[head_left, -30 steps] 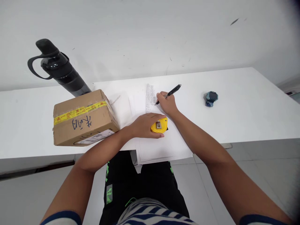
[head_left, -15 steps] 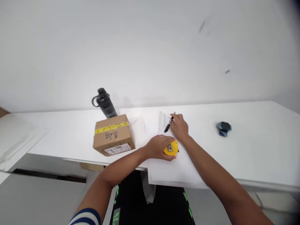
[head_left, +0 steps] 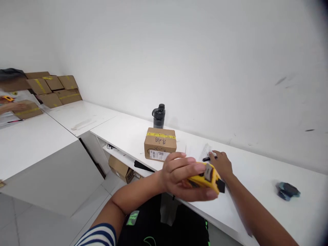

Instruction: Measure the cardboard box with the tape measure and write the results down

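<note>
Left hand [head_left: 179, 176] gripping yellow tape measure [head_left: 206, 178] above table [head_left: 128, 131], right hand [head_left: 222, 164] fingers around pen [head_left: 208, 159], taped box [head_left: 160, 143] (shut, contents hidden), bottle [head_left: 159, 117] behind

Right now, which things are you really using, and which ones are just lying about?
In use: yellow tape measure, held in the left hand; black pen in the right hand; the paper under it; probably the taped cardboard box beside them.
Lying about: black bottle; small blue-grey thing on the right; stacked boxes far left; box under the desk.
</note>
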Demonstrator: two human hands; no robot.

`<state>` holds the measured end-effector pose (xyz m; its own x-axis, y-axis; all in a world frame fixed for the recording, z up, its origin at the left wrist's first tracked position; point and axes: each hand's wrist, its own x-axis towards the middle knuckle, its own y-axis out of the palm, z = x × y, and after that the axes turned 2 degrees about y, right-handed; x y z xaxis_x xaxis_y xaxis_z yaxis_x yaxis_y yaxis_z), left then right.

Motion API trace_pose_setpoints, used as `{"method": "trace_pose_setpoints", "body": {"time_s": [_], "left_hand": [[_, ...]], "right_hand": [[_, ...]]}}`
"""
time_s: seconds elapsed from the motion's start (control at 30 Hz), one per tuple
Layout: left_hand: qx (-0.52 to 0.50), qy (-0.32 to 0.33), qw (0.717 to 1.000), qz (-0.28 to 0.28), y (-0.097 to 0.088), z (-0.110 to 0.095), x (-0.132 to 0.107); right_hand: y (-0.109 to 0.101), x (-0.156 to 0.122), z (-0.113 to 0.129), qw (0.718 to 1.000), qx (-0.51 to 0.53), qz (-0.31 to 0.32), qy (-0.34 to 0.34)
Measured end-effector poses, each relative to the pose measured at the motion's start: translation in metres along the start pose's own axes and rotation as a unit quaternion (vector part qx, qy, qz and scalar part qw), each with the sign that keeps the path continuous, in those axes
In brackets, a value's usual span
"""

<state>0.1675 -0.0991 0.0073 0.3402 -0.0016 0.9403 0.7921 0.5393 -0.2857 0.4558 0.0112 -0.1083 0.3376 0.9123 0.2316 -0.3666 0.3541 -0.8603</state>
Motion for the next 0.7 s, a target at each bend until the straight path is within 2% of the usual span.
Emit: {"method": "trace_pose_setpoints", "body": {"time_s": [0.03,0.1,0.17,0.2,0.23,0.27,0.3,0.33,0.37,0.43,0.5,0.53,0.57,0.63,0.7], "left_hand": [[0.035,-0.019,0.998,-0.038,-0.011,0.003,0.005],[0.089,-0.005,0.98,-0.177,-0.033,0.01,0.018],[0.088,0.089,0.948,-0.291,-0.057,0.02,0.033],[0.072,0.121,0.955,-0.259,-0.068,0.024,0.04],[0.054,0.115,0.972,-0.199,-0.078,0.029,0.046],[0.029,0.099,0.982,-0.16,-0.085,0.033,0.051],[0.005,0.061,0.992,-0.111,-0.09,0.035,0.054],[-0.019,0.005,0.997,-0.075,-0.093,0.037,0.055],[-0.041,-0.06,0.996,-0.051,-0.092,0.038,0.054],[-0.067,-0.183,0.981,-0.01,-0.088,0.038,0.048],[-0.06,-0.242,0.968,0.022,-0.083,0.038,0.04],[-0.046,-0.241,0.969,0.036,-0.082,0.038,0.036],[-0.032,-0.233,0.971,0.054,-0.083,0.038,0.033],[-0.033,-0.212,0.972,0.1,-0.09,0.04,0.029],[-0.095,-0.208,0.961,0.155,-0.1,0.046,0.029]], "right_hand": [[-0.005,0.004,0.002,1.0,0.014,0.027,0.007],[-0.022,0.011,0.01,0.995,0.039,0.089,0.013],[-0.046,0.011,0.028,0.992,0.051,0.119,0.013],[-0.058,0.007,0.041,0.992,0.062,0.111,0.008],[-0.07,-0.001,0.058,0.993,0.073,0.097,-0.009],[-0.081,-0.012,0.077,0.987,0.137,0.07,-0.054],[-0.09,-0.028,0.098,0.966,0.22,0.078,-0.108],[-0.098,-0.047,0.12,0.931,0.303,0.124,-0.163],[-0.105,-0.067,0.141,0.88,0.381,0.184,-0.215],[-0.114,-0.109,0.181,0.762,0.517,0.263,-0.286],[-0.119,-0.143,0.213,0.68,0.619,0.29,-0.265],[-0.12,-0.154,0.226,0.653,0.651,0.31,-0.232],[-0.12,-0.162,0.237,0.637,0.671,0.326,-0.195],[-0.118,-0.165,0.253,0.633,0.689,0.334,-0.118],[-0.115,-0.155,0.262,0.653,0.686,0.316,-0.064]]}}
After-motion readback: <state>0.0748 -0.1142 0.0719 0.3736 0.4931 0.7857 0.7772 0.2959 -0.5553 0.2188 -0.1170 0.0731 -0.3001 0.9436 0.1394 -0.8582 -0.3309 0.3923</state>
